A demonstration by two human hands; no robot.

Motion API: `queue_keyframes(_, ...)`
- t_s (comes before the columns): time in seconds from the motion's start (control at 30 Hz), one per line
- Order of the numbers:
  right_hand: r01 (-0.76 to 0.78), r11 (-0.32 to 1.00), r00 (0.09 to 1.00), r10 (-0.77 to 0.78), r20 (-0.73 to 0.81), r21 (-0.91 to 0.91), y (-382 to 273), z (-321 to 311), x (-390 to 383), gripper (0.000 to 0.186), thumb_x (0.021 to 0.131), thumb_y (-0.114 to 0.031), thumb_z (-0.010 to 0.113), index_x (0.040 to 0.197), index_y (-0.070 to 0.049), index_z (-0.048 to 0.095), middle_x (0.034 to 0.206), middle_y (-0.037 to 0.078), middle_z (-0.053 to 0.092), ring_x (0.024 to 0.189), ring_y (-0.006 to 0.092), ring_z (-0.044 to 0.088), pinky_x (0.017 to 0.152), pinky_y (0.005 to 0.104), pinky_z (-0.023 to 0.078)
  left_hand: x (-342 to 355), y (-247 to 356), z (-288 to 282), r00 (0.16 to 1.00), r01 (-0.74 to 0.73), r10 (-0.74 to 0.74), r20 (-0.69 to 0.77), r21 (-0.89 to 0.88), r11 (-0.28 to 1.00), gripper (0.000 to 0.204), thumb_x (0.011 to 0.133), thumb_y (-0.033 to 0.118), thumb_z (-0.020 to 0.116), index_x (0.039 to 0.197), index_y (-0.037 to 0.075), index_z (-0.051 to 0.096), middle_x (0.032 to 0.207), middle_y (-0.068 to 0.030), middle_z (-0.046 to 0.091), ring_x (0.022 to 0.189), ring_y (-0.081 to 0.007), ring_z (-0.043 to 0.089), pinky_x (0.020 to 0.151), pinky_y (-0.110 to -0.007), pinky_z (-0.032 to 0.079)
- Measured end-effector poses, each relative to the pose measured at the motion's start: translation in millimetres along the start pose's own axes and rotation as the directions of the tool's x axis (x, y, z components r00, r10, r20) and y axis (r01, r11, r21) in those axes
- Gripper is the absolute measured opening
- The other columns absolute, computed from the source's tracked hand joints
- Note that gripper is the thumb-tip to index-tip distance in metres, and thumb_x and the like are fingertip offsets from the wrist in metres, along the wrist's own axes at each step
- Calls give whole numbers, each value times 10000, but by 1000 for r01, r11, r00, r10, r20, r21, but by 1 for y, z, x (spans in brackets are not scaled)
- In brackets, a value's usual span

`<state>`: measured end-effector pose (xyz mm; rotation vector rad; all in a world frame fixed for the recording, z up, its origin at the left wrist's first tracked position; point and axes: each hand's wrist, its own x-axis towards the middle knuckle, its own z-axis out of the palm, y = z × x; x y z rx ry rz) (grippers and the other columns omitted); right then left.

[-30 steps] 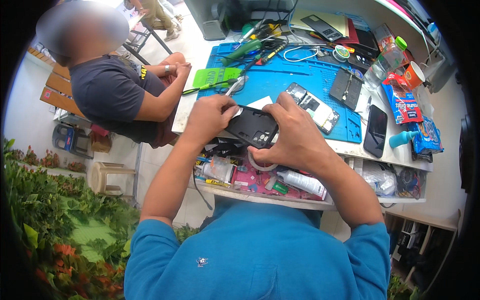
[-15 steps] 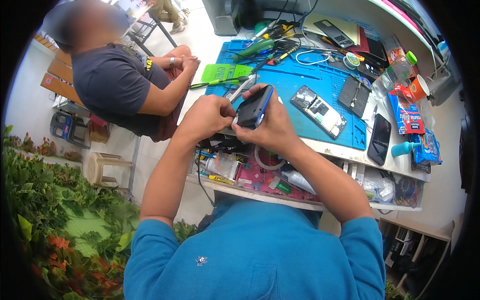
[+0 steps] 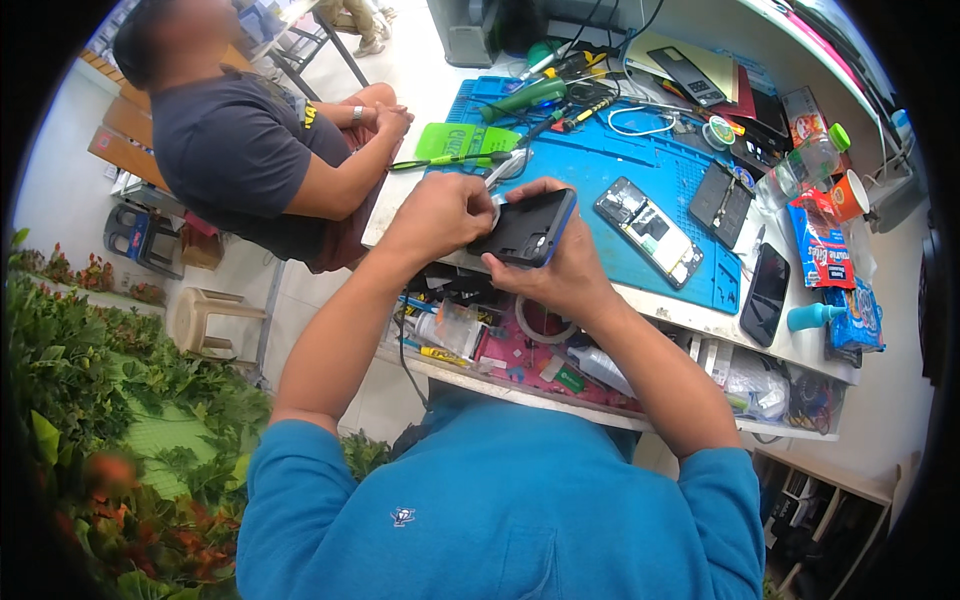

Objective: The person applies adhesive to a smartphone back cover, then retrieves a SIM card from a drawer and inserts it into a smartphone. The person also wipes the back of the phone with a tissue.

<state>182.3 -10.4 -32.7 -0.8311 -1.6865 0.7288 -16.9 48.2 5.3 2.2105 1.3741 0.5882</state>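
Observation:
My right hand (image 3: pixel 568 268) grips a black phone housing (image 3: pixel 525 230) with a blue rim, thumb on the near edge and fingers round the far side. Its dark inner face tilts up toward me. At the housing's left edge, my left hand (image 3: pixel 445 218) pinches a small whitish piece (image 3: pixel 498 202); its kind is mostly hidden by the fingers. To the right, on the blue work mat (image 3: pixel 610 150), lies an opened phone (image 3: pixel 648 232) showing its inner parts. Beyond it rests a dark phone panel (image 3: pixel 720 196). A black phone (image 3: pixel 765 293) lies by the table's right side.
Below my hands an open drawer (image 3: pixel 530 385) holds tape, bottles and small parts. Tools and cables, including a green-handled tool (image 3: pixel 524 100), crowd the back. A plastic bottle (image 3: pixel 800 172), snack packs (image 3: pixel 822 245) and a teal bottle (image 3: pixel 812 316) stand right. A person (image 3: pixel 255 150) sits at left.
The phone housing has tilted so that more of its inner face shows. My left fingers have moved up along its left edge with the whitish piece. The whole view has shifted slightly.

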Motion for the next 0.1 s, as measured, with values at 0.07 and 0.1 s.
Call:
queue_keyframes(0.07, 26, 1000, 1000, -26, -3, -18, 2, 1, 0, 827, 751, -175, 935, 1362, -40, 394, 1228, 143, 569, 1076, 289, 658, 933, 374, 565, 0, -7, 6, 998, 2, -7, -68, -78, 997, 199, 810, 140, 833, 921, -17, 782, 811, -154, 779, 714, -238, 750, 704, -355, 579)
queue_keyframes(0.1, 26, 999, 1000, -26, -9, -20, 4, -1, 0, 827, 751, -175, 935, 1362, -40, 394, 1228, 143, 569, 1076, 289, 658, 933, 374, 565, 2, -5, -1, 996, 53, -53, 76, 5, 999, 212, 812, 158, 846, 932, -6, 786, 830, -158, 783, 744, -246, 762, 722, -359, 588)
